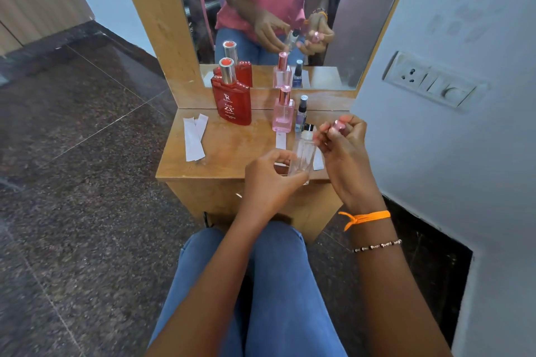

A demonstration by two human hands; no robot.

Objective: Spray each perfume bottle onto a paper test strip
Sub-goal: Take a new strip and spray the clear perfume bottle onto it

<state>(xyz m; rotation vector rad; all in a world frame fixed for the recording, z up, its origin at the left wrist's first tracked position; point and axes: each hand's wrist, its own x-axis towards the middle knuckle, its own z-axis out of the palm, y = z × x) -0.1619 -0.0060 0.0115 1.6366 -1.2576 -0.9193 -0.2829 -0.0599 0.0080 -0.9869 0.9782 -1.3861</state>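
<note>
My left hand (pixel 268 182) grips a clear glass perfume bottle (pixel 303 153) by its base, just above the front edge of the small wooden table (pixel 220 159). The bottle's spray head is bare. My right hand (pixel 345 151) holds its pink metallic cap (pixel 336 126) beside the bottle's top. At the back stand a red perfume bottle (pixel 232 101), a pink bottle (pixel 282 113) with its cap on, and a small dark spray bottle (pixel 301 114). Two white paper strips (pixel 195 138) lie at the table's left. Another strip (pixel 280 140) lies under the pink bottle, and one strip (pixel 318 160) shows behind the clear bottle.
A mirror (pixel 275 9) in a wooden frame rises behind the table and reflects the bottles and hands. A white wall with a switch panel (pixel 435 84) stands close on the right. Dark stone floor (pixel 72 153) spreads to the left. My knees in blue jeans (pixel 261 284) are below.
</note>
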